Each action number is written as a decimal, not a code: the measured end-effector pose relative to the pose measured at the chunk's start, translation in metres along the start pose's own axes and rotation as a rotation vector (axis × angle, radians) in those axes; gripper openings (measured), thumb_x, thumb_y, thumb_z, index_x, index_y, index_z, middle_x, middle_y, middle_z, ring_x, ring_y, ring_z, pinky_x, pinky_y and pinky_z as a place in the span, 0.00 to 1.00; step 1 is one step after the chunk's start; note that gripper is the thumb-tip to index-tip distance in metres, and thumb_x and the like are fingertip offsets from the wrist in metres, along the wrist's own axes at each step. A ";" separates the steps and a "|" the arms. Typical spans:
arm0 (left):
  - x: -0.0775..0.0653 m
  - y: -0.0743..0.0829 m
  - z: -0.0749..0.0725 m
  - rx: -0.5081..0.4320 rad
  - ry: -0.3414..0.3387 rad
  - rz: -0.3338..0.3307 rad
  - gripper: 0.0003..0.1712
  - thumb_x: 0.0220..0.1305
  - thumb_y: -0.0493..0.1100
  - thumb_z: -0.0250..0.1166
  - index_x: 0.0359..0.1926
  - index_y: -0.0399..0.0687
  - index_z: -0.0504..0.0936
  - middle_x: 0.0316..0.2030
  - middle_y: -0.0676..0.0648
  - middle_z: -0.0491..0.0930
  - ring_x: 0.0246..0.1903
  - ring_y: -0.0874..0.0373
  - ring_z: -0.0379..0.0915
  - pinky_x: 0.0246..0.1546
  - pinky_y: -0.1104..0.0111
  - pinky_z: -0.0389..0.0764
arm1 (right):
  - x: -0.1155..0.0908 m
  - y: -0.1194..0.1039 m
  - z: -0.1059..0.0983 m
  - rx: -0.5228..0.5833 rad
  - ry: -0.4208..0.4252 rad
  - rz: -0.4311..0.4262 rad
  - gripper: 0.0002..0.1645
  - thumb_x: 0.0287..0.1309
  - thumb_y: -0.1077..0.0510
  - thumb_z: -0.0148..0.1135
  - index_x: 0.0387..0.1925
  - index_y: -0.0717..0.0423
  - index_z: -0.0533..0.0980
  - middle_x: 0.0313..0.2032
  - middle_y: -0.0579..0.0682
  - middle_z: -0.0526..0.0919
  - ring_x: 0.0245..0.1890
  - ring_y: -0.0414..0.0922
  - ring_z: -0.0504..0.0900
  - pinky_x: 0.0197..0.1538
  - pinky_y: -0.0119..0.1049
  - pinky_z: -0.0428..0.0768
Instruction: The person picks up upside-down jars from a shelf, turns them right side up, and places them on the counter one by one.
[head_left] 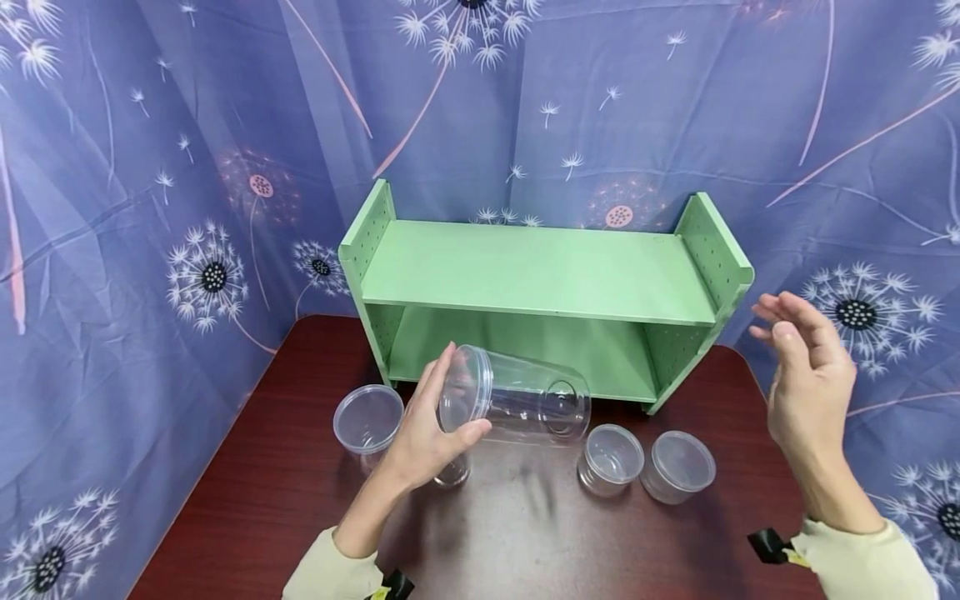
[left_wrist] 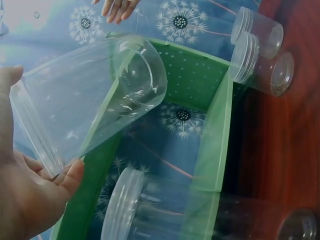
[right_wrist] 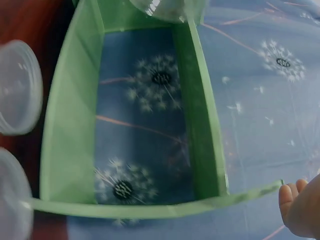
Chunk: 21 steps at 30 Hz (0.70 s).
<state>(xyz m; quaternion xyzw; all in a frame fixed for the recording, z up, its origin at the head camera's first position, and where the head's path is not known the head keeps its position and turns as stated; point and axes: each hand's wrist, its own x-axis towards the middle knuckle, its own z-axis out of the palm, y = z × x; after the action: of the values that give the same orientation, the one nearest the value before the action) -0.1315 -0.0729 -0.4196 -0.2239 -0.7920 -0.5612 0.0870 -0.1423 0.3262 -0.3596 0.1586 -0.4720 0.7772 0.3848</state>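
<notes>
My left hand [head_left: 423,425] grips a large clear plastic jar [head_left: 536,400] around its lidded end. The jar lies sideways in the air before the green shelf [head_left: 517,271], its base pointing right. In the left wrist view the thumb and fingers hold the rim of the jar [left_wrist: 95,95] on opposite sides. Beside the shelf's right end, my right hand [head_left: 810,383] is raised with loosely bent fingers and holds nothing. In the right wrist view only part of that hand [right_wrist: 305,207] shows, near the shelf's end panel.
A lidded clear jar [head_left: 367,421] stands at left on the dark red table [head_left: 247,500]. The base of another clear container [head_left: 454,473] shows behind the left hand. Two short lidded jars, one nearer the middle [head_left: 611,458] and one further right [head_left: 678,468], stand before the shelf.
</notes>
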 end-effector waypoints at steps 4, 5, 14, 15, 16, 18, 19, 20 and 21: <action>0.003 0.000 -0.005 0.018 -0.011 0.015 0.60 0.55 0.57 0.72 0.81 0.42 0.53 0.70 0.42 0.67 0.60 0.46 0.72 0.62 0.43 0.73 | 0.019 -0.004 -0.003 -0.160 0.010 -0.013 0.18 0.67 0.76 0.57 0.57 0.79 0.75 0.50 0.64 0.84 0.52 0.53 0.83 0.51 0.32 0.82; 0.004 0.001 -0.006 0.022 -0.016 0.018 0.60 0.55 0.56 0.72 0.81 0.41 0.53 0.70 0.42 0.67 0.59 0.46 0.73 0.60 0.44 0.75 | 0.023 -0.004 -0.003 -0.193 0.011 -0.014 0.17 0.67 0.75 0.58 0.56 0.77 0.76 0.50 0.63 0.84 0.52 0.52 0.83 0.52 0.31 0.81; 0.016 0.011 -0.022 0.111 -0.043 0.026 0.60 0.54 0.59 0.71 0.82 0.46 0.53 0.70 0.42 0.66 0.60 0.45 0.71 0.61 0.44 0.74 | 0.053 0.004 -0.002 -0.455 -0.001 -0.009 0.18 0.67 0.72 0.58 0.57 0.68 0.79 0.49 0.55 0.84 0.51 0.46 0.81 0.52 0.26 0.78; 0.017 0.012 -0.023 0.122 -0.046 0.022 0.61 0.54 0.59 0.71 0.82 0.47 0.53 0.70 0.42 0.65 0.61 0.46 0.70 0.62 0.43 0.73 | 0.055 0.005 -0.002 -0.499 -0.006 -0.011 0.18 0.68 0.72 0.58 0.58 0.68 0.79 0.49 0.54 0.84 0.50 0.45 0.82 0.52 0.26 0.77; 0.018 0.013 -0.024 0.132 -0.050 0.019 0.61 0.53 0.60 0.71 0.82 0.47 0.53 0.71 0.42 0.65 0.62 0.46 0.69 0.62 0.43 0.73 | 0.057 0.006 -0.002 -0.543 -0.013 -0.013 0.18 0.68 0.71 0.58 0.58 0.67 0.79 0.49 0.53 0.85 0.50 0.45 0.82 0.53 0.25 0.77; 0.020 0.015 -0.026 0.150 -0.060 0.004 0.62 0.53 0.60 0.72 0.82 0.48 0.52 0.71 0.43 0.64 0.61 0.46 0.69 0.62 0.44 0.73 | 0.060 0.009 -0.003 -0.640 -0.027 -0.023 0.18 0.70 0.69 0.58 0.59 0.65 0.80 0.50 0.50 0.85 0.50 0.42 0.82 0.54 0.24 0.77; 0.020 0.016 -0.027 0.158 -0.066 -0.006 0.62 0.53 0.60 0.72 0.83 0.49 0.52 0.72 0.44 0.64 0.61 0.47 0.69 0.61 0.44 0.74 | 0.061 0.011 -0.003 -0.699 -0.034 -0.031 0.18 0.70 0.68 0.58 0.59 0.64 0.80 0.50 0.49 0.85 0.50 0.41 0.82 0.55 0.24 0.77; 0.021 0.017 -0.028 0.164 -0.070 -0.013 0.62 0.53 0.60 0.72 0.83 0.50 0.51 0.72 0.44 0.63 0.61 0.47 0.69 0.61 0.45 0.74 | 0.062 0.012 -0.004 -0.748 -0.039 -0.037 0.18 0.71 0.66 0.58 0.59 0.62 0.81 0.50 0.47 0.85 0.50 0.40 0.82 0.55 0.24 0.77; 0.022 0.017 -0.028 0.175 -0.074 -0.019 0.62 0.53 0.60 0.73 0.83 0.51 0.51 0.72 0.45 0.63 0.61 0.48 0.69 0.60 0.46 0.75 | 0.063 0.014 -0.005 -0.788 -0.043 -0.040 0.18 0.71 0.65 0.58 0.59 0.61 0.81 0.50 0.46 0.85 0.49 0.38 0.83 0.55 0.24 0.77</action>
<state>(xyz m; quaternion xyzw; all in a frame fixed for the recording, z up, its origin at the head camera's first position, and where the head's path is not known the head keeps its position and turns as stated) -0.1465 -0.0888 -0.3868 -0.2286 -0.8428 -0.4820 0.0718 -0.1935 0.3550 -0.3324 0.0240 -0.7390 0.5252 0.4214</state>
